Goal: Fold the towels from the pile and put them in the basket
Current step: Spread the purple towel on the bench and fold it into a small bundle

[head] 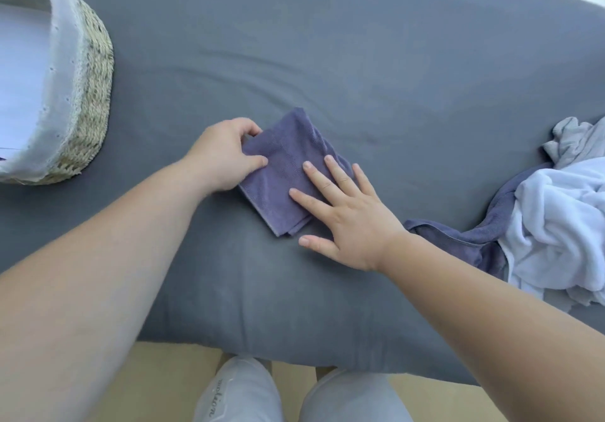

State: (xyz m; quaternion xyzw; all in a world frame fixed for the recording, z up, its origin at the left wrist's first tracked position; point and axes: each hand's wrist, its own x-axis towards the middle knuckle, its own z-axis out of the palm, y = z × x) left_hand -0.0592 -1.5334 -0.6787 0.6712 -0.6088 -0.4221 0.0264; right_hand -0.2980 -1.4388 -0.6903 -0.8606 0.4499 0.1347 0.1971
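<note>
A small purple towel (288, 166), folded into a narrow rectangle, lies in the middle of the grey bed sheet (360, 61). My left hand (226, 156) pinches its left edge, thumb on top and fingers curled at the far corner. My right hand (347, 212) lies flat on the towel's right side with straight, spread fingers. The woven basket (95, 94) with a white fabric liner stands at the far left. The pile of towels (556, 225), white, grey and dark blue, is heaped at the right edge.
The bed's front edge runs across the bottom, with pale floor and my two legs in light trousers (294, 395) below it. A white surface shows beyond the bed at the top right.
</note>
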